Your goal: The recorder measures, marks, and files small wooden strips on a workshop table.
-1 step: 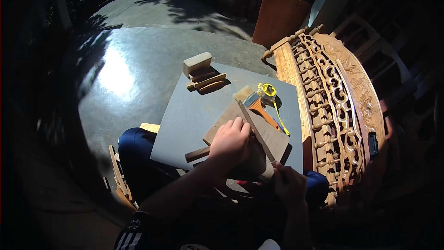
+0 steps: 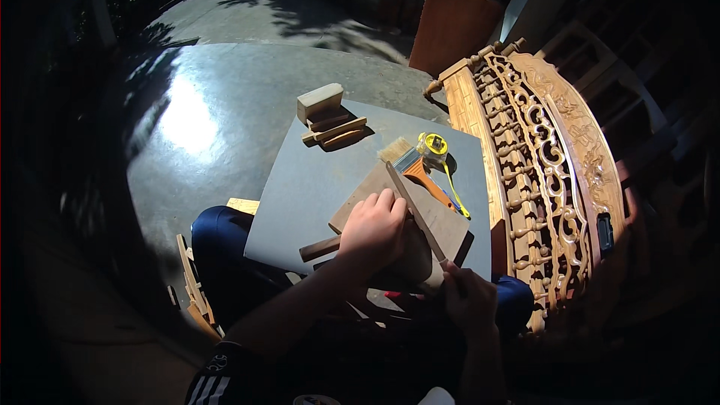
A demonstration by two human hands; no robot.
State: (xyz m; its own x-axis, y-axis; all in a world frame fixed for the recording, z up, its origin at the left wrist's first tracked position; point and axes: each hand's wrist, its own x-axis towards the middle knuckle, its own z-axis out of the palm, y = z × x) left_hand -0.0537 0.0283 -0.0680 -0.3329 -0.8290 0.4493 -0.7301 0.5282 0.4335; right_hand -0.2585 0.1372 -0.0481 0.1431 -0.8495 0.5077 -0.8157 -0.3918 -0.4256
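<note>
My left hand is closed and pressed down over a brown wooden board. A dark wooden bar sticks out to the left from under its palm; the rest of the bar is hidden. In my right hand, closed at the near end, is a long narrow flat file, slanting away to the upper left past my left fingertips. Just beyond its far tip lies a paintbrush with an orange handle and pale bristles. Beside that sits a yellow tape measure.
A grey tabletop carries all this. At its far left corner stand a pale wood block and small wooden pieces. A carved wooden bench runs along the right. Wood strips lie on the left.
</note>
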